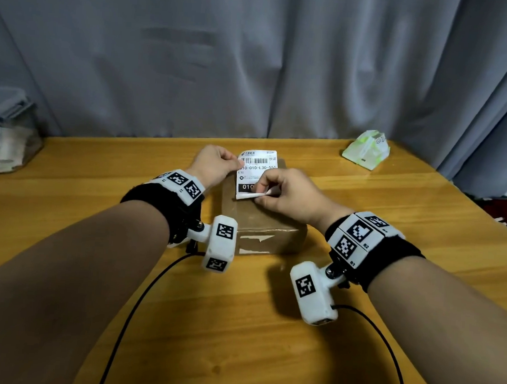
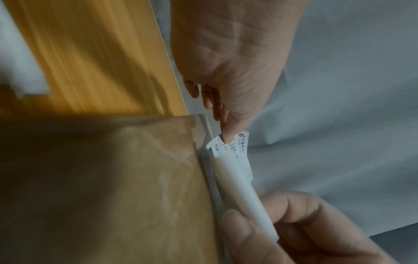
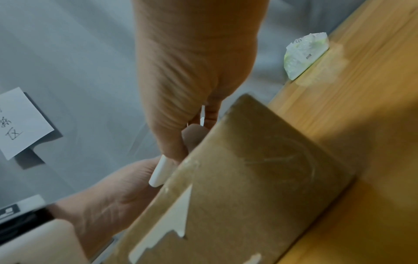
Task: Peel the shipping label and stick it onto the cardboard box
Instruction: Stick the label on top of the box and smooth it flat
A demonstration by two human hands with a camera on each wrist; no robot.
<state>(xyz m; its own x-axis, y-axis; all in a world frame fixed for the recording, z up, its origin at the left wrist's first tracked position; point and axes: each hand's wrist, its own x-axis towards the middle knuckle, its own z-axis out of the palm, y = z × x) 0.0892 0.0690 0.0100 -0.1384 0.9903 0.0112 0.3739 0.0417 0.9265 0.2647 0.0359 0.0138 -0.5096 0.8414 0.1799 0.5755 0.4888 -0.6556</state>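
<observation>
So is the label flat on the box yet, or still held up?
Held up. The shipping label is pinched by the left hand and right hand above the cardboard box, its lower corner curled back.

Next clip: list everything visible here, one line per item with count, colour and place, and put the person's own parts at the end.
shipping label: 1, white with black print, held over the box's top, near corner curled up
cardboard box: 1, brown, mid-table, white scraps of torn paper on its near side
table: 1, yellow wood, under everything
plastic packet: 1, green and white, far right of the table
clear container: 1, greyish, far left edge of the table
curtain: 1, grey, behind the table
cables: 2, black, across the near table
wrist cameras: 2, white with black markers, on black wristbands
left hand: pinches the label's left edge
right hand: pinches the curled corner
</observation>
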